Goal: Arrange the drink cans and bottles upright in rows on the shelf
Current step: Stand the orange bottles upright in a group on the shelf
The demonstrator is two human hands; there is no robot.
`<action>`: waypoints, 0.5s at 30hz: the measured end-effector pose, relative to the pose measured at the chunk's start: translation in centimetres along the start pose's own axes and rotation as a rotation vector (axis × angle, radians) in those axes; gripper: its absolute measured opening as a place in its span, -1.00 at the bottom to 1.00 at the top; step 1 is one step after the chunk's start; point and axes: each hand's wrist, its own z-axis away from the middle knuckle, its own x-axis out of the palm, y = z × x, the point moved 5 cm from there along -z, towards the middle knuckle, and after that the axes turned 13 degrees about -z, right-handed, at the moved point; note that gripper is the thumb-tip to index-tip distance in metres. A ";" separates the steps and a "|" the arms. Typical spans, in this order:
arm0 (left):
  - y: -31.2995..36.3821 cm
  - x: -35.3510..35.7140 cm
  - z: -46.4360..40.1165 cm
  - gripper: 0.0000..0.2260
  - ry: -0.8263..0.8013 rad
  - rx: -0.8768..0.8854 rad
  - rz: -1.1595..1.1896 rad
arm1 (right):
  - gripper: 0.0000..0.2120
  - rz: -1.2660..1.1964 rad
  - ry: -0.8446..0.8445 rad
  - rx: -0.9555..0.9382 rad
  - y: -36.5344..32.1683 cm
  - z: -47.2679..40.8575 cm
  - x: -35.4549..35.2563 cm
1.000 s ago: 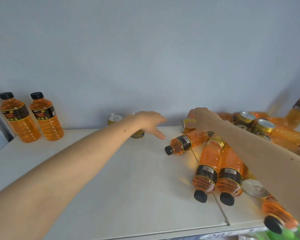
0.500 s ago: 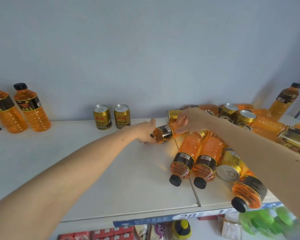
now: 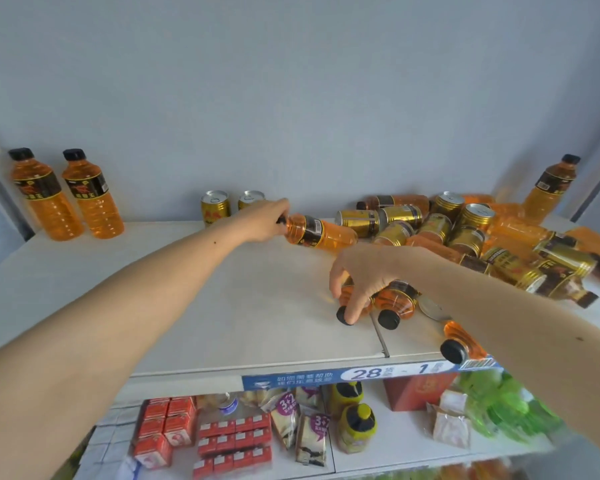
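Observation:
My left hand (image 3: 262, 221) grips the cap end of an orange bottle (image 3: 321, 233) that is held on its side just above the white shelf (image 3: 187, 306). My right hand (image 3: 364, 275) curls over the neck of another lying orange bottle (image 3: 349, 303) near the shelf's front. Beside that one lies a second bottle (image 3: 395, 303). Two orange bottles (image 3: 66, 195) stand upright at the back left. Two gold cans (image 3: 215, 207) stand upright at the back middle. A heap of gold cans and orange bottles (image 3: 465, 230) lies at the right.
One bottle (image 3: 463, 344) lies at the shelf's front edge, its cap over the blue price strip (image 3: 326, 377). An upright bottle (image 3: 551, 188) stands at the back right corner. A lower shelf holds red boxes (image 3: 201, 434), snack packets and yellow bottles.
My left hand has taken the bottle by its cap end and carried it back and up. My right hand let go of it and came forward onto a lying bottle near the front.

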 end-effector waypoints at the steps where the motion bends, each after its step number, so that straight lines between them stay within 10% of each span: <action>1: -0.2 -0.7 0.4 -0.81 0.037 -0.003 0.005 | -0.51 -0.025 0.010 -0.033 -0.5 0.2 0.2; 15: -0.9 -7.1 3.7 -0.75 0.117 0.004 -0.156 | -0.67 0.227 0.198 -0.264 -5.5 0.7 1.1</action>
